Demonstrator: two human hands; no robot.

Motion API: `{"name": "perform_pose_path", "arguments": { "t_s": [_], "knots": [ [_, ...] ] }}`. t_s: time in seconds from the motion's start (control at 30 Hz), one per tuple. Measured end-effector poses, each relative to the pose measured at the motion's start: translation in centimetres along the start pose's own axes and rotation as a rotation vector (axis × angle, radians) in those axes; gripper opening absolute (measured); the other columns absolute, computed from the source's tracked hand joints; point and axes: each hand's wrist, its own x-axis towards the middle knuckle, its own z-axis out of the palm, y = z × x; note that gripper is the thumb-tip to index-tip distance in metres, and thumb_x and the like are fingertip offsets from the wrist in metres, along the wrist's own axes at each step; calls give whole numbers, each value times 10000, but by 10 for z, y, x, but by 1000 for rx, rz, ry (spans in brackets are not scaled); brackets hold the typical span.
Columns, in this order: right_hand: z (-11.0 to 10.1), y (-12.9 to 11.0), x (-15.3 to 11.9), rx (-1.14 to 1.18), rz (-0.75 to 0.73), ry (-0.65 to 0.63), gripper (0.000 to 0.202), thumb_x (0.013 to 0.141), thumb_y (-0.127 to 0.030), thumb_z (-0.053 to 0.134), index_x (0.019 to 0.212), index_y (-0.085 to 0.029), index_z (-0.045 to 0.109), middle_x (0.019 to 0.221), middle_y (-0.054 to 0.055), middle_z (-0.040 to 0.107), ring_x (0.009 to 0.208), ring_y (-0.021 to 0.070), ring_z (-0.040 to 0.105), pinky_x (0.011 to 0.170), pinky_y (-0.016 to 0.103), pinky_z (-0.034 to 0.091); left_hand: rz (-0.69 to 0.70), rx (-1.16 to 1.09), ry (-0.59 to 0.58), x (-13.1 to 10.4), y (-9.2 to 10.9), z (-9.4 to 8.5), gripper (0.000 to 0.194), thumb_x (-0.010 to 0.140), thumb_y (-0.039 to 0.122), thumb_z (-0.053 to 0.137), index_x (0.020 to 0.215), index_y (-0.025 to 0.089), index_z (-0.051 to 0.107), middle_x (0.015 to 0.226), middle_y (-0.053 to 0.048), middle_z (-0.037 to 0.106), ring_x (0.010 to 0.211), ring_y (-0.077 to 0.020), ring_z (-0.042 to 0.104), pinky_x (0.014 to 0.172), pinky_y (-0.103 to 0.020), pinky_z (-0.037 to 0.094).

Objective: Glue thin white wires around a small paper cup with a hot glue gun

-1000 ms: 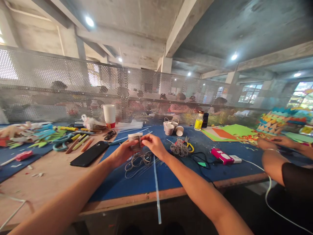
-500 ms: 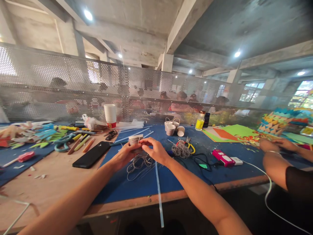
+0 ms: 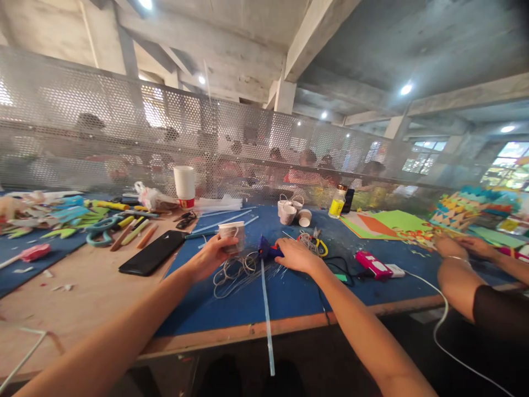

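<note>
My left hand is closed around a small paper cup wound with pale cord, held upright above the blue mat. My right hand has its fingers on a blue glue gun lying on the mat; they partly cover it. From the gun's back a long translucent glue stick runs toward me, past the table edge. Loops of thin grey cord lie below the cup. Beyond my right hand are a bundle of cord and yellow-handled scissors.
Several cord-covered cups stand farther back. To the left are a black phone, markers and stacked paper cups. A pink device with cables lies to the right, where a co-worker's hands handle coloured paper. Perforated metal screen behind.
My right hand has left the cup and moved right and down onto the glue gun. My left hand keeps the cup, now held alone. The view has shifted slightly.
</note>
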Motion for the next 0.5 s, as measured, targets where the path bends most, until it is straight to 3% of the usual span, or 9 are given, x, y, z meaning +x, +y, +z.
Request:
{"name": "perform_pose_path", "arguments": {
  "t_s": [0.13,0.27,0.4,0.5],
  "knots": [
    [6,-5,2,1,-5,20,378,877,-204,596,1250,-146,563,1169,161,682,1106,286,650,917,359,453,-8,-2,9,-1,1,-1,348,768,185,750,1114,156,717,1052,-75,767,925,-189,712,867,-295,578],
    [9,-4,-1,97,-44,126,469,866,-179,562,1330,-153,505,1276,150,633,1123,267,644,924,349,457,-12,-4,31,-2,3,0,333,772,185,735,1102,151,715,1062,-78,769,935,-198,714,887,-309,577],
    [10,-1,-3,205,-32,271,463,910,-246,603,1363,-213,515,1291,120,634,1104,254,657,915,349,469,-7,13,21,-2,4,0,349,775,197,736,1122,158,716,1070,-85,772,937,-201,717,877,-303,572],
    [9,-3,1,358,-79,380,352,933,-324,632,1274,-245,600,1221,84,678,1078,239,669,896,332,485,-6,10,25,-1,5,1,327,756,184,742,1082,158,726,1054,-86,772,946,-207,718,877,-306,565]
  ]
}}
